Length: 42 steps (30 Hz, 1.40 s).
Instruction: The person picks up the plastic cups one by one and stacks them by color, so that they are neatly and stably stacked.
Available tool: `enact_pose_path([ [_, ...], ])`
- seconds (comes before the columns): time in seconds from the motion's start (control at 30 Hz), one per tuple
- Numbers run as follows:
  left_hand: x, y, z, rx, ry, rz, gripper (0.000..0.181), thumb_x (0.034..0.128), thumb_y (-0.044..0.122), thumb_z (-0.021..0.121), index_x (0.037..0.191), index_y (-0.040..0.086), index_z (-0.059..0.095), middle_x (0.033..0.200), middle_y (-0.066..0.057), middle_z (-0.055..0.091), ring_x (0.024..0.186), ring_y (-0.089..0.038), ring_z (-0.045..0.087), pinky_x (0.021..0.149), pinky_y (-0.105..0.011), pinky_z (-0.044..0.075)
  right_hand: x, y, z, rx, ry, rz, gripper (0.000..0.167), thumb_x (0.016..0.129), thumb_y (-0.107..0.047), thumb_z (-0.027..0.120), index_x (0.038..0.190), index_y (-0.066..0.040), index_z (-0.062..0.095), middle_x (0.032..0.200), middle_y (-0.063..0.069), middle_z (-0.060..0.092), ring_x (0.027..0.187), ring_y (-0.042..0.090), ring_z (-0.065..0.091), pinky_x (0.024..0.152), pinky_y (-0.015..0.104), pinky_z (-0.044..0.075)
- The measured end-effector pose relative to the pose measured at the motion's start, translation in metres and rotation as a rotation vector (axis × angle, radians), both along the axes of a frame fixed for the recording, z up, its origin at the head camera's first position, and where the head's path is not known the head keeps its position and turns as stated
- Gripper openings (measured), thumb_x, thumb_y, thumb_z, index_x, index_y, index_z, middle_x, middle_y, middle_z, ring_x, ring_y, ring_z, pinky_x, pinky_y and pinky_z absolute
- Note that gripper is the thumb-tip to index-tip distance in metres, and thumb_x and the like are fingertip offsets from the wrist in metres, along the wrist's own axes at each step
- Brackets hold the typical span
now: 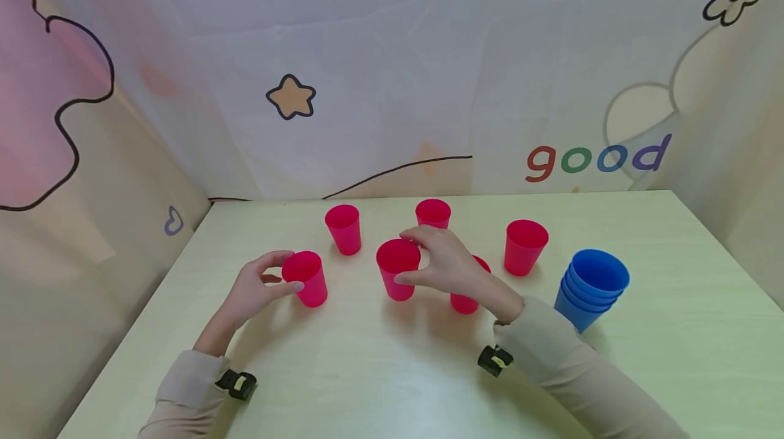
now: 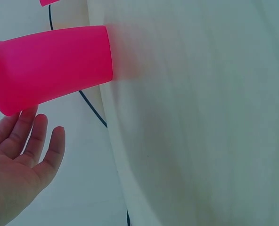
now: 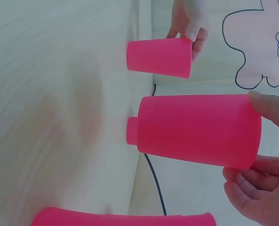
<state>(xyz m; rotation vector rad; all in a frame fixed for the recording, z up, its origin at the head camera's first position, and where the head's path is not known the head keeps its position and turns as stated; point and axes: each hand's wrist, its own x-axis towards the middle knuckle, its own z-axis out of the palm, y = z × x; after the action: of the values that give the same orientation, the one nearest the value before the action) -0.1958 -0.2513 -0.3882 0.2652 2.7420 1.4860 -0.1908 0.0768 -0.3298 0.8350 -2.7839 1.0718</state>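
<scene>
My left hand (image 1: 254, 289) holds a pink plastic cup (image 1: 311, 282) near its rim, thumb on the near side and fingers on the far side. Whether this cup touches the table cannot be made out. To its right, my right hand (image 1: 450, 262) pinches a second pink cup (image 1: 397, 275) by the rim between thumb and fingers. In the right wrist view, that cup (image 3: 201, 132) looks slightly raised off the table, its mouth towards the hand. Both cups are mouth up. Beneath the right hand and wrist stands another pink cup (image 1: 463, 303), partly hidden.
Behind the hands stand a pink cup (image 1: 344, 229) at the left and one (image 1: 433, 211) in the middle, partly covered by the right hand. Another pink cup (image 1: 525, 248) is further right. Nested blue cups (image 1: 591, 289) stand beside the right forearm on the pale table (image 1: 343, 384).
</scene>
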Motion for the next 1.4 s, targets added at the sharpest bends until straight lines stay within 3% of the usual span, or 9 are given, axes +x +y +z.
enact_pose_path([
  [0.57, 0.000, -0.001, 0.000, 0.017, -0.014, -0.007, 0.061, 0.0754, 0.020, 0.074, 0.127, 0.003, 0.048, 0.121, -0.016, 0.052, 0.109, -0.031, 0.046, 0.082, -0.035, 0.045, -0.005, -0.019, 0.015, -0.057, 0.032, 0.044, 0.063, 0.068, -0.023, 0.079, 0.120, 0.000, 0.054, 0.113, 0.009, 0.058, 0.100, 0.022, 0.054, 0.081, 0.034, 0.048],
  [1.4, 0.000, -0.003, -0.003, 0.022, 0.002, -0.018, 0.059, 0.0768, 0.020, 0.073, 0.127, 0.001, 0.049, 0.118, -0.016, 0.054, 0.107, -0.030, 0.047, 0.079, -0.031, 0.047, -0.013, -0.053, 0.032, -0.012, 0.001, 0.046, 0.064, 0.069, -0.025, 0.079, 0.124, -0.004, 0.053, 0.114, 0.006, 0.057, 0.101, 0.020, 0.053, 0.082, 0.032, 0.047],
])
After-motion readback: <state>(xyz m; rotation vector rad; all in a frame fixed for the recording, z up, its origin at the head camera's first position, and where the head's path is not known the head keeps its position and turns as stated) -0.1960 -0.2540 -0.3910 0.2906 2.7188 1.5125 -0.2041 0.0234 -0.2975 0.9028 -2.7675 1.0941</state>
